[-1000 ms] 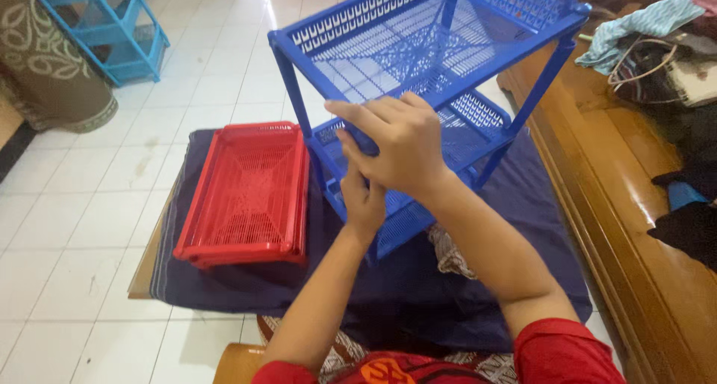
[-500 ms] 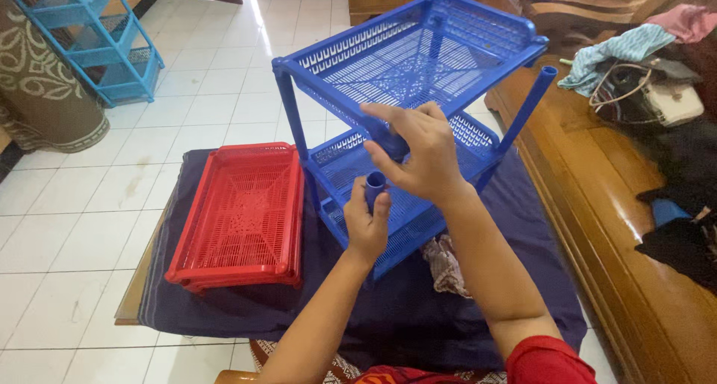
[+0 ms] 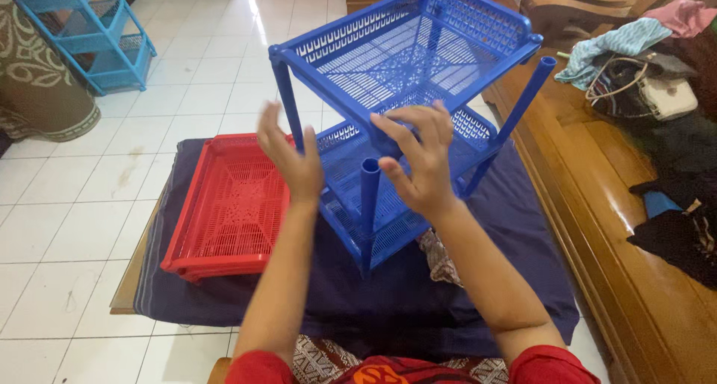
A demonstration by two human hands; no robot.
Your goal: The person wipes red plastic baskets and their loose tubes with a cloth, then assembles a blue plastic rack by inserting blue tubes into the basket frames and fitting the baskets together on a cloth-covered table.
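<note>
A blue plastic two-tier rack [image 3: 418, 63] stands tilted on a dark blue cloth [image 3: 418, 309]. Its upper tray is lifted at an angle, off the near pole [image 3: 369, 197] and the right pole [image 3: 526, 100], whose tops stand free. My left hand [image 3: 290, 156] is open, fingers spread, just left of the rack's near-left pole. My right hand [image 3: 418, 160] is open too, its fingertips touching the underside edge of the upper tray. A red plastic tray [image 3: 228, 205] lies flat on the cloth to the left.
A light blue rack [image 3: 97, 33] stands on the white tiled floor at the far left beside a patterned fabric [image 3: 37, 78]. A wooden bench [image 3: 620, 205] runs along the right, with clothes and a bag [image 3: 642, 85] on it.
Both hands have let go of the near pole and opened, moving apart. The upper tray now sits tilted and free of the near pole's top. The view has shifted closer.
</note>
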